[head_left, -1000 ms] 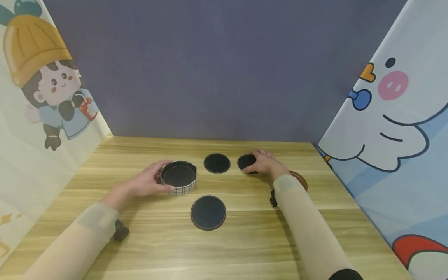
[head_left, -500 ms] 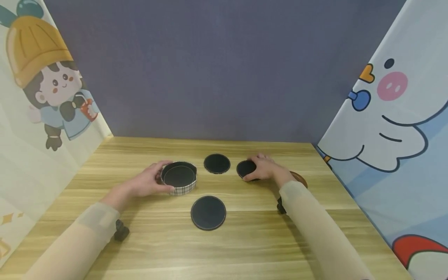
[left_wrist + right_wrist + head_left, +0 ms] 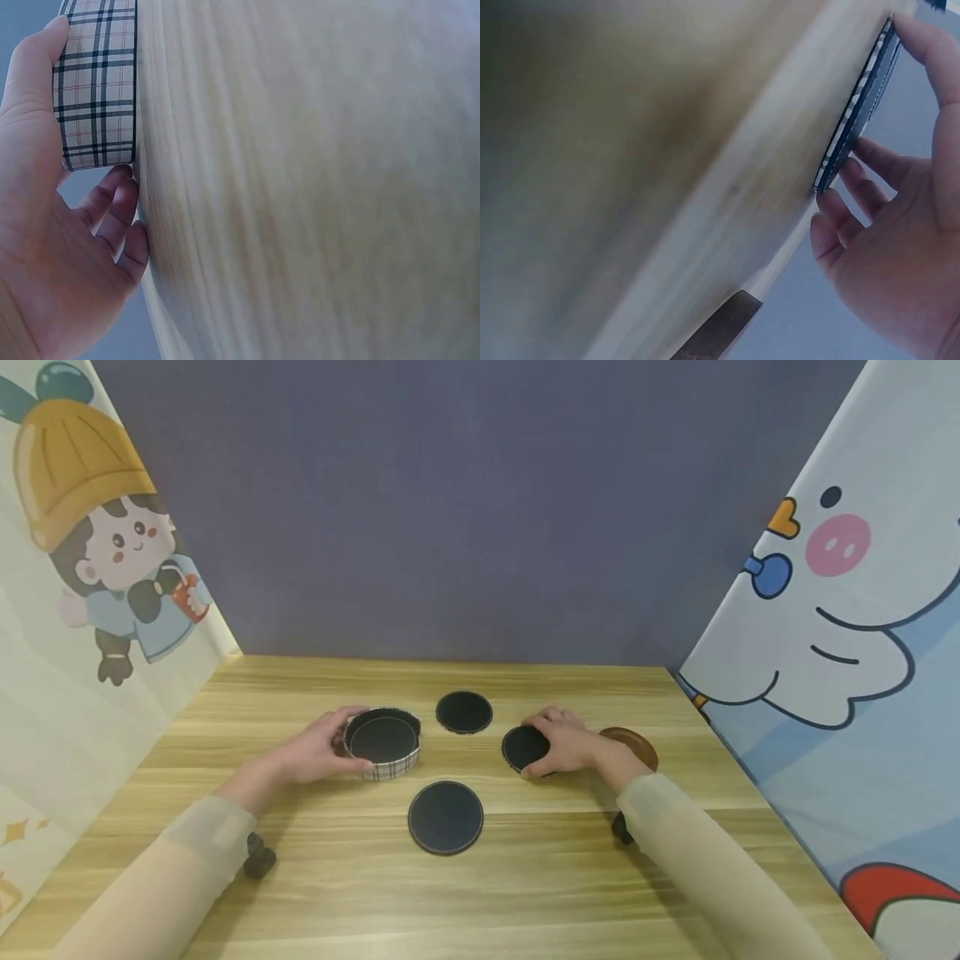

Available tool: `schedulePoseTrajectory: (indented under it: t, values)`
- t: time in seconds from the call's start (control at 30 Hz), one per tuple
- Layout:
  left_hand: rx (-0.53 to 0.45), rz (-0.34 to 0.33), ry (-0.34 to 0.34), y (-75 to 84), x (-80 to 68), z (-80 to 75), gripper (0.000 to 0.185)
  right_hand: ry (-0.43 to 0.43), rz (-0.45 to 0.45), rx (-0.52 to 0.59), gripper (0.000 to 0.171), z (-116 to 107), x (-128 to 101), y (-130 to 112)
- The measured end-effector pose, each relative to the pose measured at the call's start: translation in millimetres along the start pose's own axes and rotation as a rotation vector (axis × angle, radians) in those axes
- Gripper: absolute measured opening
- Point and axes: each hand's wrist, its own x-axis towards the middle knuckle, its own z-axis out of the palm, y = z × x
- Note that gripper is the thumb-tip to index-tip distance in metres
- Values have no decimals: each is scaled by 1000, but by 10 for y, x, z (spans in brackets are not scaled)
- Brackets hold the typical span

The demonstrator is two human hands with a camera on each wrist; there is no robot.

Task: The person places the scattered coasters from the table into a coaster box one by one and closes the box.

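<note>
Head view: the left hand (image 3: 315, 753) curls round the near-left side of the tin (image 3: 383, 742), a low round plaid-walled box standing open on the bench (image 3: 525, 877), thumb on its far rim. The right hand (image 3: 573, 745) has its fingers and thumb pinched round the edge of a dark coaster (image 3: 523, 747), which looks tipped up off the wood at the hand's side. Two more coasters lie flat: one behind (image 3: 464, 712), one nearer (image 3: 446, 816). A brown saucer (image 3: 632, 746) sits just behind the right wrist.

Left wrist view: the thumb runs along the tin's plaid wall (image 3: 97, 82), the fingers (image 3: 120, 225) tucked under its side. The wall looks like thin card, so light and easily crushed; it is best held across the sides, gently.

Right wrist view: the coaster (image 3: 855, 112) stands edge-on, fingertips (image 3: 832, 217) at its rim. It seems thin, light and fairly stiff; lying flat it offers little, so the rim is the place to take it.
</note>
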Motion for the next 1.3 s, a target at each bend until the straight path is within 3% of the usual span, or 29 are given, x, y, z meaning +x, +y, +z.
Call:
schedulePoseTrajectory:
  t: [0.53,1.13,1.3]
  values:
    - [8,11,13,-21,6,12,109,-26,-83,-1,98,74,-285,-169]
    - [-8,4,3,-22,4,6,109,-65,-112,32,100,108,-383,-187]
    - [-13,7,-2,-20,9,5,109,-75,-127,16,110,100,-401,-161]
